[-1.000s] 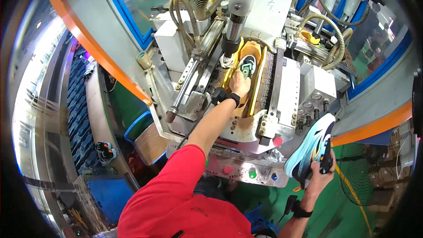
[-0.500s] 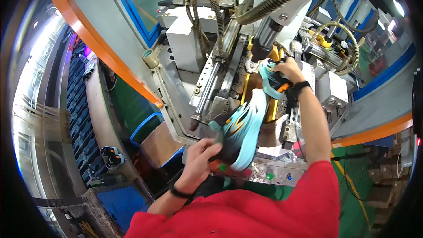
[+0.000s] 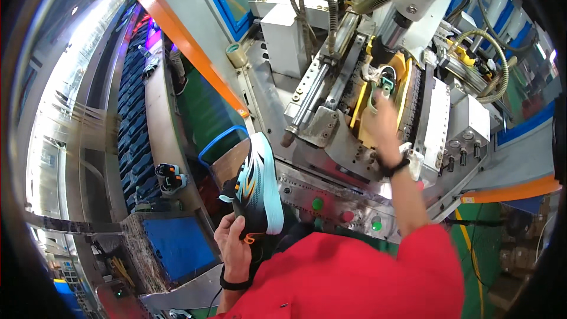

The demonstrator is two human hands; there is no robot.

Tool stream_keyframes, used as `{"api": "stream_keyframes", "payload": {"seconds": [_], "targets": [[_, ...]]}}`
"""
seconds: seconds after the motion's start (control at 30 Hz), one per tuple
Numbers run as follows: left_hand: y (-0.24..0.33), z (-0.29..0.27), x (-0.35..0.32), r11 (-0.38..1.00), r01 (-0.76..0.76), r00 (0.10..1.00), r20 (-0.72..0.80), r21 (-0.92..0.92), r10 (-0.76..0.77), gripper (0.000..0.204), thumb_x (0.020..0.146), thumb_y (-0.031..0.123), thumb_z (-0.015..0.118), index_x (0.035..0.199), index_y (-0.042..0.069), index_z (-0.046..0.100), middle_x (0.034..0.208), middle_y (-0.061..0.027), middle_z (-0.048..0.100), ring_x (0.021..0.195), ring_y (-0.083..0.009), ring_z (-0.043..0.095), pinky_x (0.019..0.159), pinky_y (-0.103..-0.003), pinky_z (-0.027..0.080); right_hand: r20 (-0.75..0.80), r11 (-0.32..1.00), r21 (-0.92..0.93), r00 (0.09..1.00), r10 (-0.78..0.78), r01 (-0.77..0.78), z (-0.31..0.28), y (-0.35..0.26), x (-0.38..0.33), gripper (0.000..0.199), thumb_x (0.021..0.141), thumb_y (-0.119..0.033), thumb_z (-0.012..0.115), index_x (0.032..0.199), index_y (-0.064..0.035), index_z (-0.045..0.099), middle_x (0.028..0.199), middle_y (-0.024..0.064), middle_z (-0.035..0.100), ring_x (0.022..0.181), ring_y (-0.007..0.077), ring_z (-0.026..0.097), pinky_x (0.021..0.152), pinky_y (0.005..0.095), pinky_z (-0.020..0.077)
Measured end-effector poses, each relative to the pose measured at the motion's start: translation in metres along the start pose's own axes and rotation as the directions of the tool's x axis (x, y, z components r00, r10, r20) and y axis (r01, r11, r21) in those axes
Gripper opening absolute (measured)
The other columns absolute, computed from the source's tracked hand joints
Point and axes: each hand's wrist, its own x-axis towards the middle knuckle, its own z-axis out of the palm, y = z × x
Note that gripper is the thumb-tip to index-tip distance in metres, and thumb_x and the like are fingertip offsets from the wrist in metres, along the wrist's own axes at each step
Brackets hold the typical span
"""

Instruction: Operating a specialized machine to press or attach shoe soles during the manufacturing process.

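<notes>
In my left hand (image 3: pixel 235 242) is a light blue and black sneaker (image 3: pixel 260 186) with orange streaks, toe up and heel down. The fingers and thumb close on its dark heel end, to the left of the machine front. My right hand (image 3: pixel 384 130) reaches into the machine and is smeared by motion, so its fingers cannot be made out. Just beyond it, a second shoe (image 3: pixel 387 80), dark with pale green parts, stands between the yellow pads (image 3: pixel 403 82) under the press ram (image 3: pixel 387 44). The hand and forearm hide much of this shoe.
Metal clamp blocks (image 3: pixel 319 127) flank the pads. A panel with green buttons (image 3: pixel 318 204) and a red button (image 3: pixel 347 216) runs along the machine front. At left, a small dark shoe (image 3: pixel 171 178) lies on the ledge by a conveyor (image 3: pixel 133 124). An orange frame post (image 3: pixel 183 41) stands beside the machine.
The sneaker in my left hand has moved left, away from the machine, and turned more upright. My right hand has come back toward me from the second shoe. The view has shifted left.
</notes>
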Motion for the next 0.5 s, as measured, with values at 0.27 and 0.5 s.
{"api": "stream_keyframes", "payload": {"seconds": [0.27, 0.5], "targets": [[-0.01, 0.019, -0.022, 0.999, 0.035, 0.999, 0.027, -0.01, -0.034, 0.018, 0.09, 0.01, 0.06, 0.102, -0.004, 0.061, 0.094, -0.009, 0.068, 0.08, -0.0161, 0.068, 0.074, -0.03, 0.056, 0.417, 0.951, 0.214, 0.86, -0.295, 0.222, 0.101, -0.01, -0.228, 0.028, 0.082, -0.016, 0.063, 0.109, -0.0116, 0.059, 0.105, 0.0098, 0.057, 0.1, 0.0294, 0.058, 0.072, 0.0393, 0.0526], [-0.011, 0.03, -0.043, 1.0, 0.003, 0.997, 0.072, -0.008, -0.003, 0.02, 0.088, 0.006, 0.06, 0.104, -0.007, 0.06, 0.094, -0.0108, 0.068, 0.082, -0.0177, 0.066, 0.079, -0.031, 0.054, 0.428, 0.957, 0.197, 0.859, -0.28, 0.214, 0.134, 0.03, -0.244, 0.032, 0.089, -0.018, 0.053, 0.12, -0.0096, 0.054, 0.103, 0.0148, 0.055, 0.097, 0.0371, 0.057, 0.08, 0.0462, 0.0502]]}}
